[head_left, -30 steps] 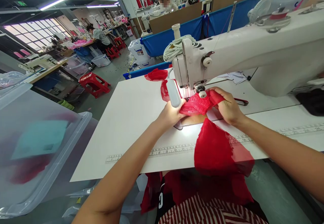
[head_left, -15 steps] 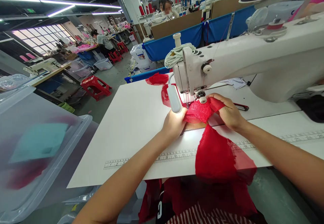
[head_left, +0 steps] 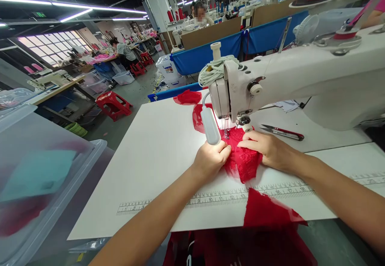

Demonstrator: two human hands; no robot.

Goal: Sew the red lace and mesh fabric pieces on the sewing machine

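Observation:
A piece of red lace fabric (head_left: 245, 159) lies flat on the white sewing table (head_left: 156, 153) under the needle of a white sewing machine (head_left: 288, 77). My left hand (head_left: 210, 159) is closed, pinching the fabric's left edge below the machine's small lamp (head_left: 209, 126). My right hand (head_left: 264, 149) presses on the fabric's right side with fingers curled, just in front of the presser foot. More red fabric (head_left: 267, 214) hangs over the table's front edge into my lap.
Red-handled snips (head_left: 284, 132) lie on the table right of the machine. Sewn red pieces (head_left: 188, 96) trail behind the needle. A clear plastic bin (head_left: 39, 185) stands at my left. A ruler strip (head_left: 210, 197) runs along the table front. Other workers sit at stations behind.
Both hands lowered the lifted lace down flat onto the table under the needle. The view shifted slightly left and down.

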